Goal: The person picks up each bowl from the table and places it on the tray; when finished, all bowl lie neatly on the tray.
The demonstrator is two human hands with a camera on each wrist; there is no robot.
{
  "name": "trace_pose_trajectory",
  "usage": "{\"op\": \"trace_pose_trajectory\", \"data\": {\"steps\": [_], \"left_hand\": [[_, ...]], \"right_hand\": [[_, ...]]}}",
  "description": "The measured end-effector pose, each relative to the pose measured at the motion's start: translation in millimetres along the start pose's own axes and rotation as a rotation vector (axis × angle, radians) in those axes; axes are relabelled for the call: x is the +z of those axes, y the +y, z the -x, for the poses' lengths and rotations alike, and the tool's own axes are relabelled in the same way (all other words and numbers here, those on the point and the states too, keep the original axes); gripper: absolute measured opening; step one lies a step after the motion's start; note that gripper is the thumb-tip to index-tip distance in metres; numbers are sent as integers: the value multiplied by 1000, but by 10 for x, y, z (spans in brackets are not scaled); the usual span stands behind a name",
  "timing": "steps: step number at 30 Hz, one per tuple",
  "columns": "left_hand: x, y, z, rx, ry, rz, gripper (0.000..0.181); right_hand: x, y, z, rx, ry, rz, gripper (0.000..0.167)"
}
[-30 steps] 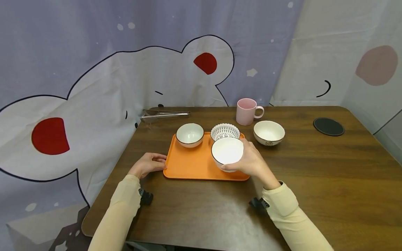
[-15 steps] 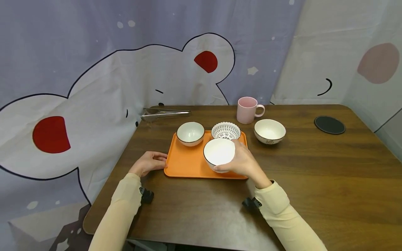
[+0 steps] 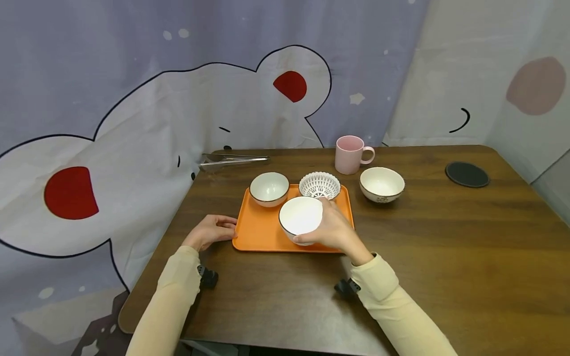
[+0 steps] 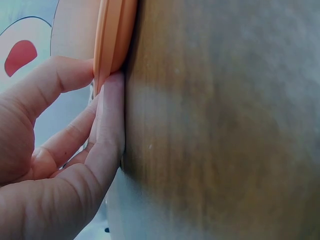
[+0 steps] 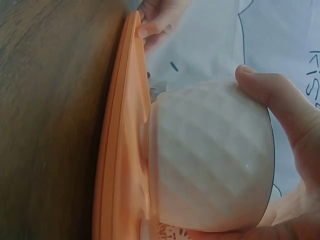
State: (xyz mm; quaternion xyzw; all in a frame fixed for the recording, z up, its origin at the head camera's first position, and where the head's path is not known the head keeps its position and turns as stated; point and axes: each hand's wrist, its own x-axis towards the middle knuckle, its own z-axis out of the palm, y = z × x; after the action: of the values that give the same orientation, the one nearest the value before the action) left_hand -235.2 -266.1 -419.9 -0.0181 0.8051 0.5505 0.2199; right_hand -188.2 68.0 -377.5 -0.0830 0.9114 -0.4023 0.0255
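My right hand (image 3: 333,228) grips a white bowl (image 3: 299,217) with a thin dark rim, over the front middle of the orange tray (image 3: 257,233). Diamond-shaped facets cover the bowl's outside (image 5: 210,155) in the right wrist view, and its base is at or just above the tray; I cannot tell which. At the tray's left edge, my left hand (image 3: 211,232) pinches the rim, thumb on top and fingers at its side and underside in the left wrist view. A second dark-rimmed bowl (image 3: 269,189) stands at the tray's back left, and a patterned fluted bowl (image 3: 319,185) at its back right.
Behind the tray, metal tongs (image 3: 233,160) lie at the back left. A pink mug (image 3: 349,155) stands behind it to the right, near a bowl with a printed outside (image 3: 382,185). Farther right lies a black round coaster (image 3: 467,174). A curtain hangs behind the table.
My right hand has carried the white bowl leftward across the front of the tray. The left hand keeps its place at the tray's edge.
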Motion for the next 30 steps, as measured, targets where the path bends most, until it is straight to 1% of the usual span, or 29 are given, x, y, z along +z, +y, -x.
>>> {"op": "trace_pose_trajectory", "data": {"steps": [3,6,8,14,22,28,30], "left_hand": [[-20,29,9,6,4,-2,54],[-32,46,4,19,4,-3,54],[-35,45,2,22,0,-3,54],[-19,-1,-1,4,-4,2,53],[-11,-5,2,12,-6,-3,53],[-14,13,4,-5,4,-9,53],[-13,16,8,-7,2,-14,54]], "right_hand": [[23,-48,-52,-15,0,6,109],[54,-75,-99,-14,0,8,112],[87,-76,-117,-8,-4,7,114],[224,-51,-128,0,-18,12,116],[348,-91,-154,-26,-6,25,112],[399,-179,-193,-35,-18,3,109],[420,-209,-207,-40,-21,1,110]]}}
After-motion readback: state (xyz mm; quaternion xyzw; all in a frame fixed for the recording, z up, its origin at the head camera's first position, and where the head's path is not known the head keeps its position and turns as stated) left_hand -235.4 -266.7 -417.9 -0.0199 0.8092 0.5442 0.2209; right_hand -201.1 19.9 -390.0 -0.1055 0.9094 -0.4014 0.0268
